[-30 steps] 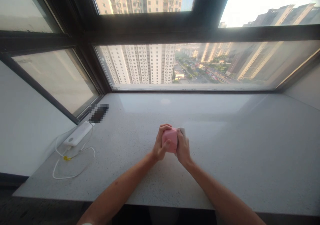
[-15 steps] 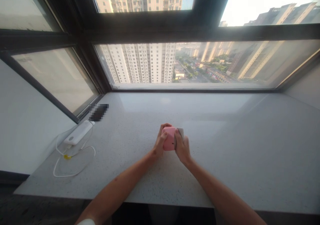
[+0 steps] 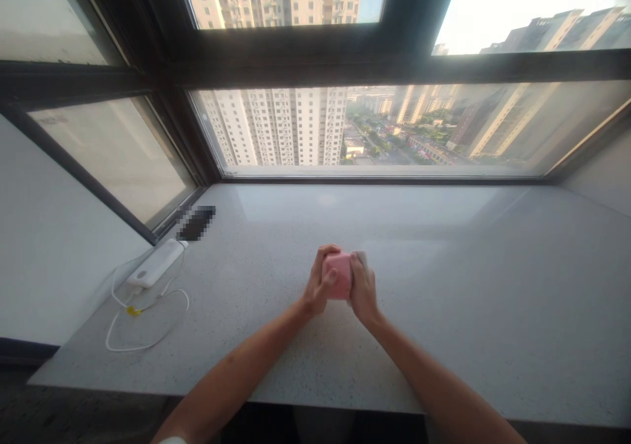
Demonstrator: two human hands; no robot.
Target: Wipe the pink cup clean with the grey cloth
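A small pink object point(image 3: 340, 286) with rounded corners is held between both hands over the middle of the pale speckled counter. My left hand point(image 3: 319, 285) is wrapped round its left side, thumb across the near face. On the other side, my right hand point(image 3: 363, 289) is closed round a light grey piece point(image 3: 362, 258) that lies against the pink object's right side. Most of the grey piece is hidden by the fingers, and how the two join cannot be made out.
On the counter point(image 3: 276, 233) at the left lie a white power strip point(image 3: 156, 263), a looped white cable point(image 3: 148, 347) with a yellow tie point(image 3: 133, 310), and a dark pixelated item point(image 3: 197, 223). Dark-framed windows point(image 3: 315, 70) rise behind.
The pink object and my right hand have shifted slightly right. My left thumb now lies further across the pink face, and less of the grey piece shows.
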